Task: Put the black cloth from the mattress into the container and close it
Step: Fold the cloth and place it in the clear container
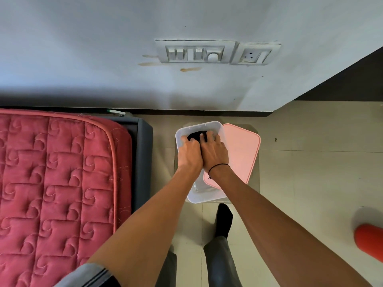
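Note:
A clear plastic container [200, 125] stands uncovered on a small stool on the floor, right of the bed. Inside its far end lies the black cloth [196, 135], mostly covered by my hands. My left hand [189, 151] and my right hand [213, 150] are side by side inside the container, fingers pressed down on the cloth. The pink lid [241, 154] lies flat beside the container, overlapping its right rim. The red quilted mattress [56, 183] fills the left side and has no cloth on it.
A dark bed frame [144, 162] borders the mattress next to the stool. The wall with a switch panel [196, 52] rises right behind the container. My socked foot [223, 219] stands on the tiled floor below the stool. A red object [370, 240] sits at the right edge.

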